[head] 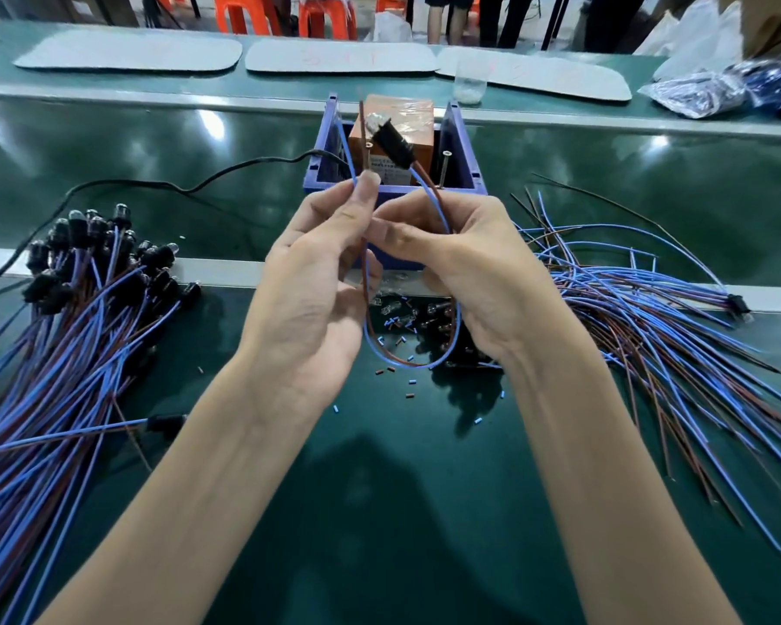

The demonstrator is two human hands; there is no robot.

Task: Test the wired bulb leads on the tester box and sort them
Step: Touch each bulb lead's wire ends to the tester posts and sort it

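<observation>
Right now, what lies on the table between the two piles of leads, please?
Head view: snipped insulation bits and loose bulbs, under the left hand and right hand holding one lead.

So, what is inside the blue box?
An orange block and two screws show inside the blue box. The left hand and right hand, holding the bulb lead, hide its lower part and the box floor.

Bench [402, 512]: green top.
Left: bulb leads pile [64, 336], blue/brown wires, bulbs twd top.
Right: loose leads [650, 327], fanned out.
Top ctr: tester box [466, 151], blue; black cable [177, 186] runs left.
Ctr: loose bulbs [402, 311], sleeve bits [410, 382].
Top: grey mats [127, 51], clear cup [469, 88]; bags [704, 90] upper right.
</observation>
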